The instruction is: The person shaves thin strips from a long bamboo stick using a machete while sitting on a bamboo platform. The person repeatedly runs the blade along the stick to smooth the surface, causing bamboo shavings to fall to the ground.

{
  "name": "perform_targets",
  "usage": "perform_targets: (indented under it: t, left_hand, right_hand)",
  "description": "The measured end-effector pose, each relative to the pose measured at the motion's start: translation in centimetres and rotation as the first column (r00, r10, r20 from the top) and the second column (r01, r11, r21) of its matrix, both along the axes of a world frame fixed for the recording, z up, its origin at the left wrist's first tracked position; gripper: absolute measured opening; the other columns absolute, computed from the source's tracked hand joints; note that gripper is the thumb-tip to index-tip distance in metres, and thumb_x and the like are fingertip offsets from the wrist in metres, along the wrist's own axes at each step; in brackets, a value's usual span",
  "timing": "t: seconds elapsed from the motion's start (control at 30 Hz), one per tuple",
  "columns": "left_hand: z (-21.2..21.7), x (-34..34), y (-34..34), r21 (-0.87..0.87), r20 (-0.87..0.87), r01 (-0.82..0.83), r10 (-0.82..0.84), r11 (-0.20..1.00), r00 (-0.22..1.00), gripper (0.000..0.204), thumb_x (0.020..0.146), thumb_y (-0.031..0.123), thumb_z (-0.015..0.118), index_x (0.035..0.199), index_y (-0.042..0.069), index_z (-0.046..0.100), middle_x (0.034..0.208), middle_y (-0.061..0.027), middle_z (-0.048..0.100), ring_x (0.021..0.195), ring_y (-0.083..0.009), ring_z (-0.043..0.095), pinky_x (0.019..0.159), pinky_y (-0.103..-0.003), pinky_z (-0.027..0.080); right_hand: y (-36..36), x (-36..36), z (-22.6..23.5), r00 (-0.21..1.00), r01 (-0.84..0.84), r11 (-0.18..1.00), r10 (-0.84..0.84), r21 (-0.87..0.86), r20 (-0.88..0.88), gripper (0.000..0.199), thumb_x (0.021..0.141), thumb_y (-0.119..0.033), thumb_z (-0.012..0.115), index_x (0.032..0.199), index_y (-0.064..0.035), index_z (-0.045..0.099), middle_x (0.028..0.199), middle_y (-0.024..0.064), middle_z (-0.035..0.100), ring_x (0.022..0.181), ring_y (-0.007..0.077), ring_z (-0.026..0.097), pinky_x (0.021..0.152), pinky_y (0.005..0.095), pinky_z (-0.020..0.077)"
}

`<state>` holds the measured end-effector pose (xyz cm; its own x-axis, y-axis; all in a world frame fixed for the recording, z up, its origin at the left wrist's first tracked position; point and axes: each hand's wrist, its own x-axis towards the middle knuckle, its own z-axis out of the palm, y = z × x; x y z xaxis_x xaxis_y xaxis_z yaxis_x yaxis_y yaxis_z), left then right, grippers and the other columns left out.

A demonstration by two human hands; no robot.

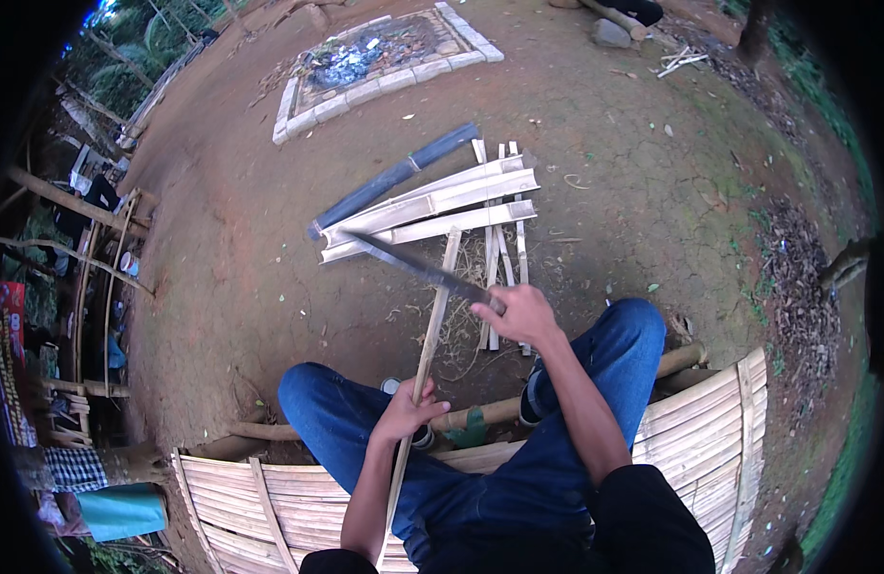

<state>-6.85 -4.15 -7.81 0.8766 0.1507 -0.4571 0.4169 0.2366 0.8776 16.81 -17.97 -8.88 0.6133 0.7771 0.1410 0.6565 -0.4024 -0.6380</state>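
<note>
Gripping a long knife (pixel 418 267), the right hand (pixel 520 314) closes around its handle and hides most of it. The blade crosses a pale bamboo strip (pixel 431 335) near its far end; whether it touches cannot be told. The left hand (pixel 406 413) is clamped on the strip farther down, in front of the person's lap. Below that hand, the strip passes partly behind the left forearm, and its near end is hard to make out. Ahead on the ground lie split bamboo pieces (pixel 461 198), covering parts of several thin strips (pixel 522 253), beside a dark pole (pixel 394 180). The legs partly hide the shoes (pixel 423 438), and the lower edge cuts off the slatted bench (pixel 686 435).
</note>
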Motion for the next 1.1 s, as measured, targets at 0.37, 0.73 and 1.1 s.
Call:
perform_targets:
  t: [0.37,0.73,1.1]
  left_hand:
    - [-0.2,-0.1,0.0,0.114,-0.003,-0.046,0.047,0.992,0.999,0.041,0.079,0.0,0.072,0.075,0.014,0.033,0.062,0.0094,0.033,0.055,-0.0012,0.031,0.049,-0.021,0.027]
    - [-0.3,-0.4,0.2,0.128,-0.032,-0.036,0.041,0.991,0.999,0.041,0.079,0.002,0.072,0.073,0.014,0.034,0.061,0.0086,0.035,0.054,-0.0019,0.034,0.048,-0.021,0.031]
    - [-0.8,-0.3,0.7,-0.005,0.001,-0.061,0.061,0.998,0.998,0.04,0.079,0.002,0.071,0.074,0.015,0.034,0.061,0.0092,0.035,0.054,-0.0011,0.035,0.048,-0.021,0.03]
  right_hand:
    - [-0.1,0.0,0.0,0.994,-0.056,0.996,0.062,-0.069,0.087,0.053,0.079,-0.063,0.06,0.069,-0.0106,0.063,0.06,0.0103,0.063,0.059,0.0304,0.066,0.055,0.0418,0.0519]
    - [0.2,-3.0,1.1,0.923,-0.31,0.941,0.332,-0.136,0.196,0.055,0.079,-0.069,0.055,0.078,-0.0148,0.068,0.06,0.0094,0.063,0.06,0.0316,0.066,0.056,0.0414,0.0529]
    - [-0.3,-1.3,-0.5,0.968,-0.197,0.98,0.194,0.001,0.159,0.054,0.08,-0.064,0.058,0.076,-0.0108,0.065,0.059,0.01,0.062,0.056,0.0318,0.064,0.052,0.0416,0.0501]
